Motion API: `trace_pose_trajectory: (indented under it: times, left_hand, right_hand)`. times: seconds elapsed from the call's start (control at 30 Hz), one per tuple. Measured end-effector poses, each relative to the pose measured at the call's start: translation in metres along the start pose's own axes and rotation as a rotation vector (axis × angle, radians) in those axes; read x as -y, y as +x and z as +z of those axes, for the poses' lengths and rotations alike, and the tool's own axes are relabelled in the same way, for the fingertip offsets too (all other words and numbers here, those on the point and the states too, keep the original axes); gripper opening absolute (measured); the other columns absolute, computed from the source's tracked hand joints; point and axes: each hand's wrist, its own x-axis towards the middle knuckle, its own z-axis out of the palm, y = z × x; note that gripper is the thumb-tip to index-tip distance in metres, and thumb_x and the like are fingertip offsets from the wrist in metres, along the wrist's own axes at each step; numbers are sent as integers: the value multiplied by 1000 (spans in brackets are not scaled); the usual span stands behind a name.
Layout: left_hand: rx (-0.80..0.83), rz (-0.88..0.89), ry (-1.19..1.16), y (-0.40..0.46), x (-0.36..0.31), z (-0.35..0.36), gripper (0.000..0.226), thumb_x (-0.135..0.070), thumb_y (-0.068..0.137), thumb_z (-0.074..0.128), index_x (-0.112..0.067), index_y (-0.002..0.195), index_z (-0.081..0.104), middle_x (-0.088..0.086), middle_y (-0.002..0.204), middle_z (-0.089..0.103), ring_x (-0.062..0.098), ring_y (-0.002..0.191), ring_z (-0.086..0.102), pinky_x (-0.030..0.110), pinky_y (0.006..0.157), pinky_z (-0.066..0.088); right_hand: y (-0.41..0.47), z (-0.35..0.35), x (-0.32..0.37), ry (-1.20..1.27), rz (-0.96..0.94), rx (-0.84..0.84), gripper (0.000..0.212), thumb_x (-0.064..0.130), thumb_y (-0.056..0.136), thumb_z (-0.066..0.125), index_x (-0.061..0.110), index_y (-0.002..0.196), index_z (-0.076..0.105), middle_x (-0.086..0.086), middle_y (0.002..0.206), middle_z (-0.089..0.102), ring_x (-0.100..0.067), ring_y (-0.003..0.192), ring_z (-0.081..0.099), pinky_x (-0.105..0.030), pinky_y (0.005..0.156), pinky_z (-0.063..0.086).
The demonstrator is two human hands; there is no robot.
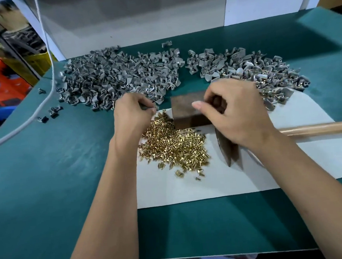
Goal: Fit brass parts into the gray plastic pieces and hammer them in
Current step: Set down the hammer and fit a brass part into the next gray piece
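Note:
A heap of small brass parts (175, 145) lies on a white sheet (209, 179) in front of a dark metal block (187, 110). My left hand (131, 115) hovers at the heap's far left edge, its fingers curled round a small gray plastic piece. My right hand (235, 113) is over the block's right side with curled fingers; what it pinches is hidden. A hammer lies under my right wrist, its dark head (225, 148) on the sheet and its wooden handle (316, 128) pointing right.
Two big piles of gray plastic pieces lie behind the block, one at the left (119, 76) and one at the right (248, 68). A gray cable (48, 62) runs down the left of the green table (58, 166). White boards stand at the back.

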Motion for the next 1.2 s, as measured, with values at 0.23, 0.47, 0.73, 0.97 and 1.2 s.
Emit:
trace_pose_trajectory:
  times: [0.23, 0.47, 0.73, 0.97, 1.2]
  left_hand:
    - [-1, 83, -36, 2, 1, -2, 24, -7, 80, 86, -25, 76, 71, -10, 75, 69, -5, 66, 65, 9, 64, 54]
    - [-143, 64, -117, 7, 9, -8, 11, -30, 92, 76, -27, 81, 73, -16, 68, 66, -7, 55, 56, 10, 55, 41]
    - [-252, -2, -325, 5, 4, -10, 21, -28, 87, 80, -15, 81, 66, 4, 62, 72, 15, 53, 69, 39, 64, 59]
    - [-172, -56, -584, 3, -1, -5, 17, -17, 88, 80, -5, 91, 68, 4, 63, 68, 16, 57, 69, 39, 72, 63]
    - [30, -126, -1069, -1, -17, -5, 19, 15, 90, 62, 5, 106, 66, 22, 95, 71, 28, 80, 75, 31, 80, 62]
  right_hand:
    - [-14, 21, 38, 86, -370, 506, 19, 49, 89, 74, 31, 92, 73, 17, 85, 59, -8, 85, 49, -30, 75, 47]
    - [-15, 31, 49, 13, -422, 576, 20, 49, 93, 68, 34, 103, 76, 11, 96, 56, -11, 99, 44, -38, 78, 51]
    - [-16, 37, 63, -61, -417, 631, 18, 46, 96, 64, 32, 107, 68, 9, 105, 49, -11, 105, 42, -33, 80, 43]
    - [-17, 36, 68, -159, -419, 609, 15, 37, 103, 53, 22, 101, 56, 6, 106, 50, -14, 105, 41, -36, 87, 45]
    - [-14, 25, 53, 177, -95, 450, 5, 25, 103, 52, 26, 105, 56, 17, 102, 58, 0, 95, 53, -23, 87, 46]
